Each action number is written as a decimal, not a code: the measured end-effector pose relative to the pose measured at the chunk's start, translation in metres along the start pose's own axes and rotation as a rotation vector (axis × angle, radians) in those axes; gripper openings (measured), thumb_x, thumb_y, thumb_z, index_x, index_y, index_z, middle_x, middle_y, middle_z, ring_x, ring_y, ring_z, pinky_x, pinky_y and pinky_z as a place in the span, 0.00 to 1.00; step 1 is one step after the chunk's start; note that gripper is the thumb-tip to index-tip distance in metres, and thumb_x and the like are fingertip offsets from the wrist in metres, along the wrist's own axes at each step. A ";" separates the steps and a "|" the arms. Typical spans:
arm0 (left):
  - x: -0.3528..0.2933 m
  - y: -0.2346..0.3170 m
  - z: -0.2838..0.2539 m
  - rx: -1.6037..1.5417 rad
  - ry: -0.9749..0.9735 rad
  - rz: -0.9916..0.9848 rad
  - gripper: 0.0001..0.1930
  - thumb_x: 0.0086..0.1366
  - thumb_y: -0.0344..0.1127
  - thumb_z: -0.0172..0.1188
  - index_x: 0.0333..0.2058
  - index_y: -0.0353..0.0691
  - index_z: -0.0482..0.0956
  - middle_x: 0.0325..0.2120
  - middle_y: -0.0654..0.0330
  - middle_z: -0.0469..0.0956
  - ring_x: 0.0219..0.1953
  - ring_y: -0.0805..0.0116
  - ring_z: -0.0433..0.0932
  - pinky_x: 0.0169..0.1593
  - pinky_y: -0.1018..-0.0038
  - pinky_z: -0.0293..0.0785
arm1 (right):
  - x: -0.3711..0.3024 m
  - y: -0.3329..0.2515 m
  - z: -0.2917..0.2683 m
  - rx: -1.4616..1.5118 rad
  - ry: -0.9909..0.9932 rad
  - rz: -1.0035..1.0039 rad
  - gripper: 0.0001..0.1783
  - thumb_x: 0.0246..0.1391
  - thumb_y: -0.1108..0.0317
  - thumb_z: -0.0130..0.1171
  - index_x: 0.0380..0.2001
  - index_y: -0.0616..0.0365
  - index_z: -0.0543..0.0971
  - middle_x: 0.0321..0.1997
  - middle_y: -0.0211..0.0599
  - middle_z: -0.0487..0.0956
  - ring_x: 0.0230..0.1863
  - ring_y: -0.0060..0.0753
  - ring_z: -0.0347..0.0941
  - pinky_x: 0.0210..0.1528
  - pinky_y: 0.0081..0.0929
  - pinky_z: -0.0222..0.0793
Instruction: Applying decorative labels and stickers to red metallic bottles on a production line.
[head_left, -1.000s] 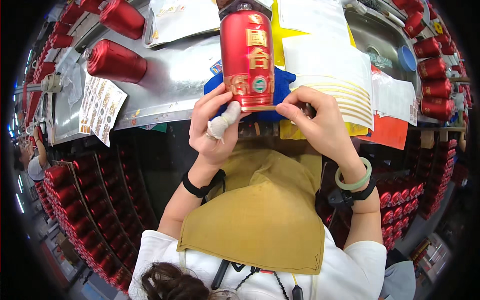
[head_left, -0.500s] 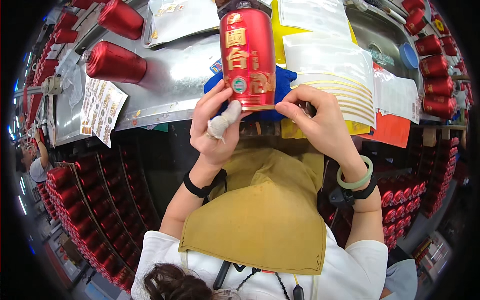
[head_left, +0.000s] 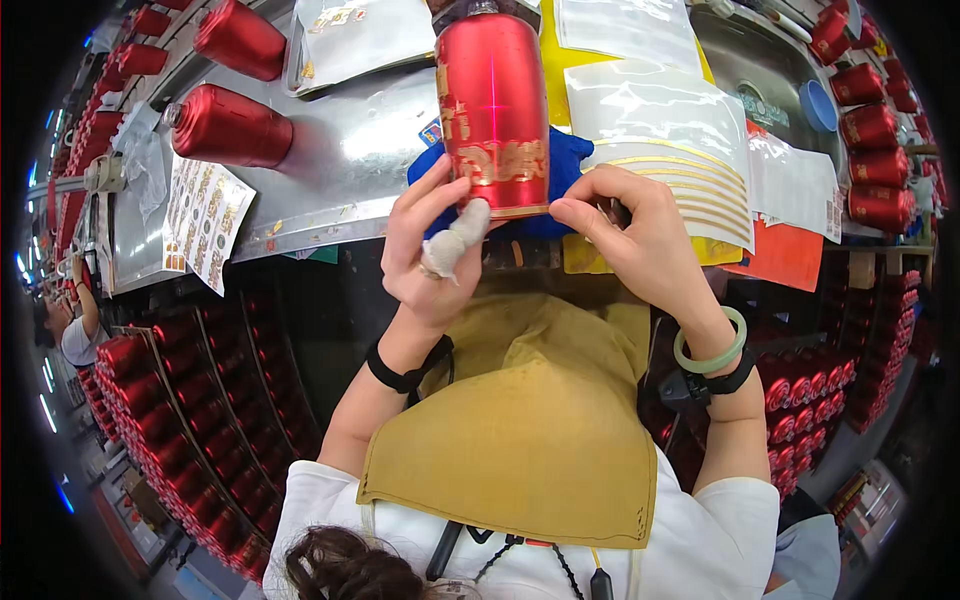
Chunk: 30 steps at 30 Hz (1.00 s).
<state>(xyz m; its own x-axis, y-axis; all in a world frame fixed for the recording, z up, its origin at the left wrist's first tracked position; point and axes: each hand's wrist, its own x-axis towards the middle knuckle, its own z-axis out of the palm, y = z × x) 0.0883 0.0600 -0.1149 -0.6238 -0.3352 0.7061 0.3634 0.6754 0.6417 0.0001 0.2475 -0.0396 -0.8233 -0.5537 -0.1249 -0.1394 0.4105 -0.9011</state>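
Note:
A glossy red bottle [head_left: 495, 95] with gold lettering and a gold band lies on a folded blue cloth [head_left: 570, 165], its neck pointing away from me. My left hand [head_left: 425, 250] is closed on the bottle's base end from the left, fingers along its side. A white cover wraps one digit, which presses at the lower left edge. A thin gold strip [head_left: 518, 212] runs along the base rim. My right hand [head_left: 645, 230] is curled, its thumb and finger closed at the rim's right end; anything small between them is hidden.
Gold-striped sheets [head_left: 670, 190] lie right of the bottle on a yellow sheet [head_left: 555, 75]. Two red bottles [head_left: 232, 125] lie on the metal table [head_left: 345, 150] at left, near a label sheet [head_left: 207, 215]. A blue bowl [head_left: 818, 106] sits far right. Stacked red bottles [head_left: 185, 430] flank me.
The bottle has turned about its length: its large gold lettering and green round mark have rolled to the left, and plain red now faces up. Both hands stay nearly in place.

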 end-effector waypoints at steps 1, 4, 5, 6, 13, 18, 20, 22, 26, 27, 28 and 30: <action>-0.005 -0.002 0.002 -0.110 0.060 -0.079 0.15 0.56 0.17 0.70 0.42 0.37 0.85 0.47 0.53 0.81 0.49 0.51 0.83 0.51 0.66 0.82 | 0.000 -0.001 0.001 0.001 0.003 -0.012 0.13 0.57 0.65 0.68 0.30 0.66 0.82 0.24 0.40 0.77 0.24 0.30 0.68 0.31 0.30 0.65; -0.012 -0.005 -0.006 -0.012 -0.043 0.011 0.21 0.60 0.14 0.65 0.53 0.24 0.75 0.52 0.45 0.77 0.57 0.49 0.78 0.61 0.62 0.78 | -0.001 0.001 0.000 -0.014 0.001 -0.008 0.13 0.57 0.65 0.68 0.31 0.66 0.82 0.24 0.40 0.77 0.24 0.31 0.68 0.31 0.30 0.65; -0.006 -0.008 -0.005 0.125 -0.029 0.226 0.21 0.59 0.16 0.68 0.51 0.26 0.77 0.55 0.49 0.74 0.57 0.49 0.78 0.59 0.63 0.80 | -0.001 0.002 0.000 -0.014 0.001 -0.009 0.13 0.57 0.65 0.68 0.31 0.66 0.82 0.24 0.40 0.77 0.24 0.31 0.68 0.31 0.30 0.65; 0.001 -0.001 -0.006 0.127 -0.029 0.228 0.21 0.59 0.16 0.68 0.51 0.26 0.77 0.55 0.49 0.74 0.57 0.49 0.78 0.59 0.63 0.80 | -0.001 0.004 0.000 0.004 0.003 -0.019 0.12 0.58 0.66 0.67 0.30 0.66 0.82 0.23 0.33 0.76 0.25 0.23 0.65 0.30 0.25 0.62; 0.014 0.004 -0.008 0.179 -0.147 0.299 0.16 0.55 0.18 0.71 0.43 0.29 0.83 0.48 0.50 0.80 0.52 0.49 0.81 0.54 0.63 0.82 | -0.003 -0.001 0.000 0.016 0.007 -0.025 0.13 0.57 0.65 0.68 0.31 0.67 0.82 0.24 0.39 0.78 0.25 0.31 0.69 0.31 0.30 0.66; -0.010 -0.006 -0.003 -0.016 -0.012 0.013 0.17 0.57 0.15 0.69 0.46 0.32 0.83 0.54 0.47 0.76 0.53 0.51 0.81 0.58 0.63 0.81 | -0.001 0.003 0.002 0.028 0.010 -0.031 0.13 0.57 0.65 0.68 0.31 0.67 0.82 0.24 0.39 0.78 0.24 0.31 0.69 0.31 0.30 0.66; -0.008 -0.004 -0.005 0.102 -0.011 0.123 0.18 0.56 0.16 0.70 0.46 0.33 0.83 0.56 0.48 0.75 0.53 0.50 0.81 0.57 0.63 0.82 | -0.001 0.005 0.001 0.014 0.014 -0.017 0.13 0.57 0.65 0.67 0.31 0.67 0.82 0.24 0.39 0.78 0.24 0.30 0.68 0.30 0.30 0.65; 0.007 0.016 -0.005 0.379 -0.052 0.254 0.17 0.57 0.19 0.71 0.46 0.35 0.84 0.58 0.50 0.72 0.52 0.49 0.81 0.54 0.63 0.82 | 0.000 0.005 0.000 0.023 0.001 -0.002 0.13 0.57 0.65 0.67 0.31 0.67 0.82 0.24 0.39 0.78 0.24 0.29 0.68 0.30 0.30 0.65; 0.020 0.007 -0.005 0.203 -0.188 0.358 0.15 0.57 0.20 0.71 0.44 0.34 0.84 0.51 0.51 0.78 0.52 0.50 0.81 0.54 0.65 0.81 | -0.001 0.008 0.001 0.037 0.017 0.016 0.13 0.57 0.65 0.67 0.30 0.67 0.82 0.23 0.39 0.78 0.23 0.29 0.68 0.30 0.30 0.65; 0.011 0.009 -0.001 0.105 -0.102 0.178 0.14 0.57 0.17 0.70 0.43 0.30 0.83 0.48 0.49 0.80 0.53 0.50 0.81 0.56 0.64 0.81 | -0.001 0.009 0.003 0.027 0.030 -0.012 0.13 0.57 0.65 0.68 0.29 0.67 0.82 0.23 0.39 0.78 0.23 0.29 0.69 0.29 0.30 0.65; 0.002 0.008 0.004 -0.021 0.045 -0.073 0.13 0.55 0.18 0.71 0.40 0.38 0.87 0.45 0.54 0.82 0.50 0.54 0.82 0.49 0.66 0.82 | -0.001 0.007 0.003 0.028 0.029 -0.012 0.13 0.57 0.65 0.68 0.29 0.67 0.82 0.23 0.39 0.78 0.23 0.29 0.69 0.29 0.30 0.65; -0.005 0.006 -0.002 -0.196 0.011 -0.192 0.14 0.57 0.15 0.68 0.43 0.29 0.83 0.52 0.47 0.77 0.56 0.51 0.79 0.59 0.62 0.80 | 0.001 0.002 0.004 0.019 0.031 -0.080 0.13 0.56 0.66 0.68 0.29 0.67 0.82 0.23 0.39 0.78 0.24 0.29 0.69 0.29 0.29 0.65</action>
<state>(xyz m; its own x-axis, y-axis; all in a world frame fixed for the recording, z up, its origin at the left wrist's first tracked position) 0.0951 0.0640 -0.1136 -0.6867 -0.4526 0.5689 0.3671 0.4596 0.8088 0.0007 0.2448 -0.0435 -0.8264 -0.5618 -0.0394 -0.1955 0.3517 -0.9155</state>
